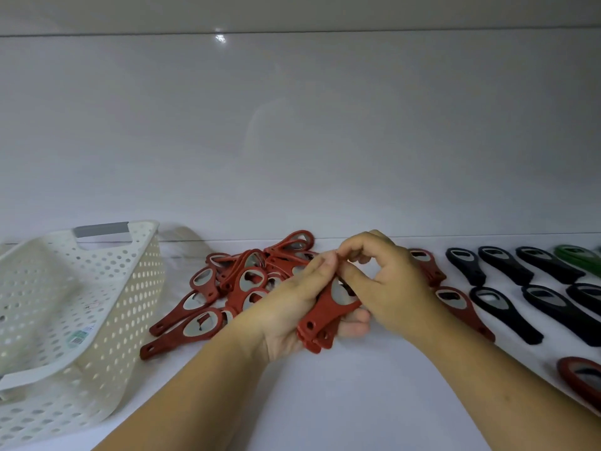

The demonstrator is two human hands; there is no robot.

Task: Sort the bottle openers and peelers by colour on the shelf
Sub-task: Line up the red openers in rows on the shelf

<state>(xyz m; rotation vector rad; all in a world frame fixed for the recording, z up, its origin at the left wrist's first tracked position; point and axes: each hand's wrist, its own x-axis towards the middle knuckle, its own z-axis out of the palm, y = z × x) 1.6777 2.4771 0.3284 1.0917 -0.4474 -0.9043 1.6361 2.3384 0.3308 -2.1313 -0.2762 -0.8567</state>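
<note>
A loose pile of red bottle openers lies on the white shelf, left of centre. My left hand grips a small stack of red openers, handles pointing toward me. My right hand reaches over the stack from the right, its thumb and fingers curled and pinching at the top of the stack near my left fingertips. Two red openers lie just right of my hands. Several black openers lie in rows further right, and a green opener shows at the far right edge.
A cream perforated basket with a grey handle stands tilted at the left, its inside showing nothing. Another red opener lies at the right edge near me. The white back wall rises right behind the pile.
</note>
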